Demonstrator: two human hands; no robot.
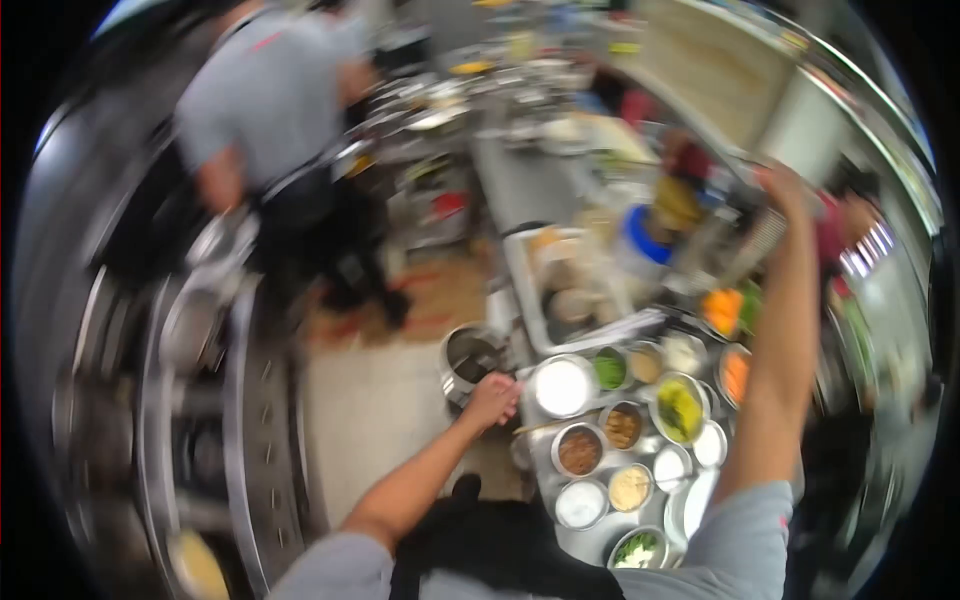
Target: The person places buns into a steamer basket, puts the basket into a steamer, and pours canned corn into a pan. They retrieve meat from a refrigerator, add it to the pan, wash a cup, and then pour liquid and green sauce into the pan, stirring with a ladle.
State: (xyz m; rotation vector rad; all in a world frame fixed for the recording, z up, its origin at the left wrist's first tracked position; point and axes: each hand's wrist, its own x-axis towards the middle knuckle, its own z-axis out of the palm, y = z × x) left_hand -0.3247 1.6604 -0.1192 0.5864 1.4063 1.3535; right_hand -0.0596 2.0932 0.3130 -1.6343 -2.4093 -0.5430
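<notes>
I see the left hand (491, 400), fingers curled, beside the pot (472, 354), left of the bowls (579, 450); gripping, I can't tell. The right hand (778, 184) reaches far right, fingers blurred beyond reading.

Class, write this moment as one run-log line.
left hand: by metal pot, grip unclear | right hand: outstretched, grip blurred | nearby: green food, yellow food
</notes>
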